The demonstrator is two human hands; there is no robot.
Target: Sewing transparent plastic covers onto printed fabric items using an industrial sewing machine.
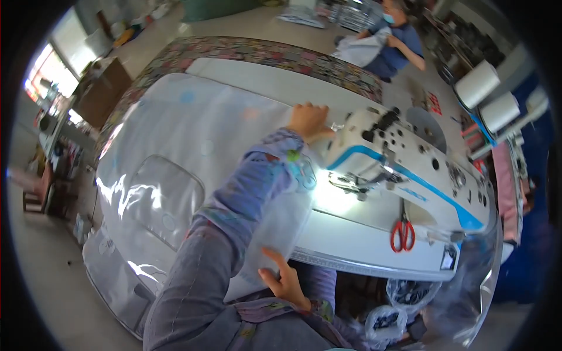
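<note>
A large white translucent sheet (225, 126) with faint coloured dots lies across the sewing table, hanging over its near left side. Stitched to it is a shiny rounded panel (167, 199). My left hand (309, 121) is closed at the sheet's far right edge, fingers bent over it, just left of the sewing machine (404, 169). Nearer my body, my right hand (285, 282) rests by the near edge of the sheet, thumb and forefinger apart. The machine's lamp lights the area around its needle, where details are washed out.
Red-handled scissors (403, 235) lie against the machine's base. White thread cones (477, 85) stand at the right. Plastic bags (386, 324) hang below the table's near edge. Beyond the patterned cover (252, 51), a co-worker (398, 44) sits handling white material. A cardboard box (105, 90) stands at left.
</note>
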